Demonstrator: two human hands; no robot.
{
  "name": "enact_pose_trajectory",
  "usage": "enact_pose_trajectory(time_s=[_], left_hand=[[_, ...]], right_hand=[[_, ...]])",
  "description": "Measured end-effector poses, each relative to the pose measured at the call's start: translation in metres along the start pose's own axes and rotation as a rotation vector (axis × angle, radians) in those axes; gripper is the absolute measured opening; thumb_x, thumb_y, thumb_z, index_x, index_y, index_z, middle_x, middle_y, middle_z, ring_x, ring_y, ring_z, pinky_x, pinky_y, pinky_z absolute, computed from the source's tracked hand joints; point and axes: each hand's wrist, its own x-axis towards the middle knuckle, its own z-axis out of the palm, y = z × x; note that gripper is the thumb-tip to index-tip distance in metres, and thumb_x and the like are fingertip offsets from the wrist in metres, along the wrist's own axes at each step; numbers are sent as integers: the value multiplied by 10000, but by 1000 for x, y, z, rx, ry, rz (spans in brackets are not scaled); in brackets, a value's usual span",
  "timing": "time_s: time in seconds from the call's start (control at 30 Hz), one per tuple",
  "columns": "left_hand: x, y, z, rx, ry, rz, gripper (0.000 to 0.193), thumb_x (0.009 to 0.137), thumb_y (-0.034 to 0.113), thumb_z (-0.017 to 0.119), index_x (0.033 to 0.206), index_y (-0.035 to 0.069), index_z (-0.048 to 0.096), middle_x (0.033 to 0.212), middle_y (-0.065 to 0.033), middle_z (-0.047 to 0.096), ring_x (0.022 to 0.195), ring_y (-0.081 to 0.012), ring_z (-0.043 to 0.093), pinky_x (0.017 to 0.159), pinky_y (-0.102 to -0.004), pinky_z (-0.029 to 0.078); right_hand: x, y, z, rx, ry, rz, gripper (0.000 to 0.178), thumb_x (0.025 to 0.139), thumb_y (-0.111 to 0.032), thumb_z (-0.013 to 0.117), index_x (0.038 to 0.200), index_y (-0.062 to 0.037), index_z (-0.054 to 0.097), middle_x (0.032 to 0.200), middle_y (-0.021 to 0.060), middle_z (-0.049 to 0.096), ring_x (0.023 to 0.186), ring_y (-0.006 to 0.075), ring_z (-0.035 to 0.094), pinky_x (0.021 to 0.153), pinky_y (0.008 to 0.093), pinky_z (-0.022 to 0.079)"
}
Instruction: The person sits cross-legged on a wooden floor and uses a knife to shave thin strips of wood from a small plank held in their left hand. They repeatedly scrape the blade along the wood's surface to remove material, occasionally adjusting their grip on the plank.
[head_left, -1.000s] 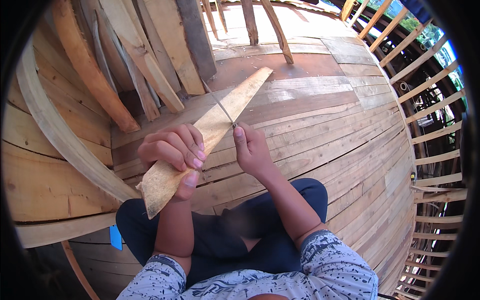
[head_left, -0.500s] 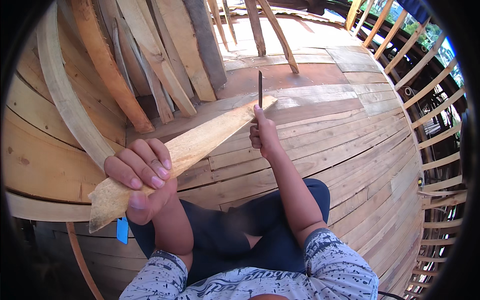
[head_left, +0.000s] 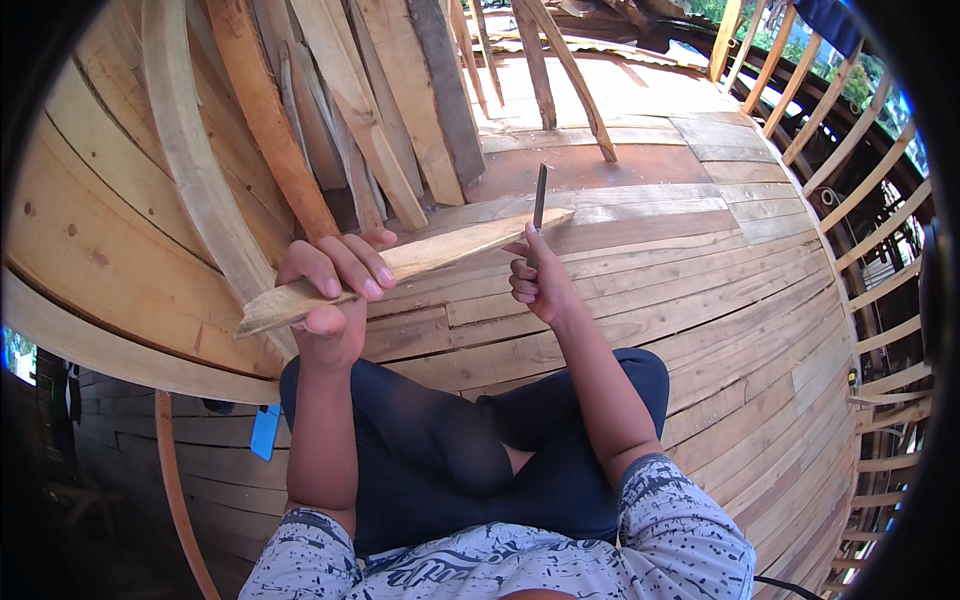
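A long, tapering wooden board (head_left: 455,243) slants across in front of me, its pointed end far right and its broad end near left. My left hand (head_left: 340,272) is closed on the broad end, fingers over the top and thumb below. In my right hand (head_left: 541,283) I grip a narrow, dark flat blade (head_left: 541,195), which points up and away. Its handle is hidden in my fist, so whether it is a knife or a chisel cannot be told. The blade stands by the board's pointed end; whether they touch is unclear.
Curved ribs (head_left: 190,170) and loose timbers (head_left: 375,130) rise at the left. A planked wooden floor (head_left: 720,310) spreads ahead and right, with a row of slats (head_left: 885,285) along its right edge. A blue tag-like piece (head_left: 265,432) hangs beyond my left forearm.
My left hand has moved away from me and turned the board, so it lies flatter and shows a narrower face. My right hand still holds the blade, now slightly tilted and lower.
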Motion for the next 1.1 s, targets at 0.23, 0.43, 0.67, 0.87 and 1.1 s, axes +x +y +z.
enact_pose_trajectory(time_s=[0.23, 0.43, 0.67, 0.87, 1.1], left_hand=[[-19, 14, 9, 240, -327, 49, 477, 827, 639, 675, 917, 193, 528, 932, -28, 683, 1107, -269, 599, 1075, -543, 388], [-12, -5, 11, 220, -271, -185, 691, 866, 593, 677, 1283, 69, 505, 1449, -209, 447, 1390, -391, 415, 1126, -494, 332], [-21, -36, -36, -507, -240, -702, 926, 965, 722, 247, 1556, 9, 219, 1561, -257, 312, 1419, -481, 337, 1123, -598, 330], [-23, -83, -63, -629, 54, -1192, 772, 1019, 561, 320, 1480, -58, 356, 1406, -328, 478, 1248, -516, 519, 894, -554, 551], [-23, -118, -99, -331, -338, -1456, 596, 1010, 312, 496, 1465, -57, 384, 1253, -260, 623, 1060, -325, 692, 691, -405, 619]], right_hand=[[-2, 6, -9, 41, 23, -108, 431, 952, -368, 656, 693, -216, 347, 514, -95, 258, 396, 57, 240, 370, 255, 157], [11, -23, -41, 104, 113, -227, 439, 953, -340, 644, 669, -214, 333, 524, -88, 251, 402, 60, 242, 370, 254, 165], [25, -50, -84, 44, 161, -304, 431, 956, -312, 645, 678, -208, 334, 541, -90, 243, 414, 55, 237, 382, 251, 169], [50, -33, -102, -185, 254, -264, 413, 944, -310, 674, 704, -200, 357, 535, -91, 251, 403, 49, 228, 383, 245, 166], [84, -21, -128, -275, 333, -190, 419, 944, -309, 674, 688, -204, 360, 549, -89, 264, 420, 51, 227, 401, 256, 160]])
